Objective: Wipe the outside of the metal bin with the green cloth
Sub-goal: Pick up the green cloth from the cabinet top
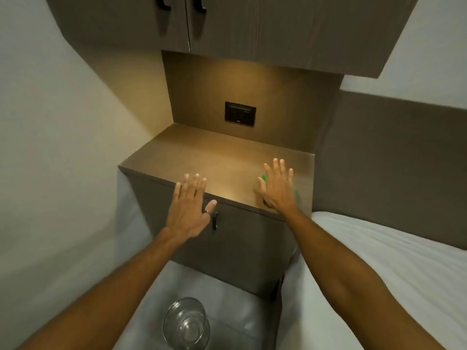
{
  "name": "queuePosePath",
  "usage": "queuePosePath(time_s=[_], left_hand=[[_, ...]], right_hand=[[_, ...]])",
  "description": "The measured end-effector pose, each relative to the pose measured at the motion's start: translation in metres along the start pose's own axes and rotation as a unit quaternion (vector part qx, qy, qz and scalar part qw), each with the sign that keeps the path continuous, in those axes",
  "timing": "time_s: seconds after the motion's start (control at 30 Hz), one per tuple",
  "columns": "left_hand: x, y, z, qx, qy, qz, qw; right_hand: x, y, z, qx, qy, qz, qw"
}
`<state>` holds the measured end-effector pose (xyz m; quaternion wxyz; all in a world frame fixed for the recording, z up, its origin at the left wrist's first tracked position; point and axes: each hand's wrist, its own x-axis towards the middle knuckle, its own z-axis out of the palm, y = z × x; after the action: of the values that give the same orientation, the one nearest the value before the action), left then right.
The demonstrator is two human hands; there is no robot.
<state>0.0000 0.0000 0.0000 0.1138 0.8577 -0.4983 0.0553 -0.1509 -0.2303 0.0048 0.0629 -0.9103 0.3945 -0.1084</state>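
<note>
Nothing wiped yet: right hand (278, 188) lies spread flat over the cloth (264, 178), left hand (189, 208) open, bin (186, 324) untouched below.

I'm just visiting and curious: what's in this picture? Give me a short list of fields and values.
setting: a wooden bedside cabinet lit from above, between a wall and a bed
left hand: open, fingers spread, over the cabinet's front edge, holding nothing
right hand: open, flat over the green cloth on the cabinet top
green cloth: mostly hidden under the right hand
metal bin: on the floor below the cabinet, shiny, open top, untouched
other: dark wall panel behind the cabinet; cupboard doors above
wiping: not yet begun
</note>
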Motion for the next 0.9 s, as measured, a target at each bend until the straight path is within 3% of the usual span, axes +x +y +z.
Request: queuePosePath(time_s=[0.13,0.2,0.37,0.5,0.57,0.7,0.9], left_hand=[[-0.013,0.008,0.019,0.007,-0.034,0.016,0.999],[-0.021,0.000,0.029,0.015,-0.063,0.032,0.997],[-0.043,-0.026,0.059,0.017,-0.139,0.029,0.990],[-0.060,-0.042,0.085,0.005,-0.187,0.019,0.982],[-0.072,-0.048,0.099,0.000,-0.215,0.022,0.976],[-0.100,-0.055,0.130,-0.028,-0.292,0.010,0.956],[-0.159,-0.081,0.220,-0.131,-0.438,-0.062,0.887]], right_hand=[[0.011,0.032,0.030,0.008,-0.094,0.038,0.995],[0.012,0.033,0.048,0.043,-0.088,0.050,0.994],[-0.012,0.032,0.073,0.017,-0.105,-0.038,0.994],[-0.050,0.018,0.088,0.046,-0.036,-0.051,0.997],[-0.074,0.002,0.099,0.146,-0.027,-0.049,0.988],[-0.133,-0.041,0.146,0.408,-0.097,0.024,0.908],[-0.207,-0.077,0.266,0.555,-0.164,0.296,0.760]])
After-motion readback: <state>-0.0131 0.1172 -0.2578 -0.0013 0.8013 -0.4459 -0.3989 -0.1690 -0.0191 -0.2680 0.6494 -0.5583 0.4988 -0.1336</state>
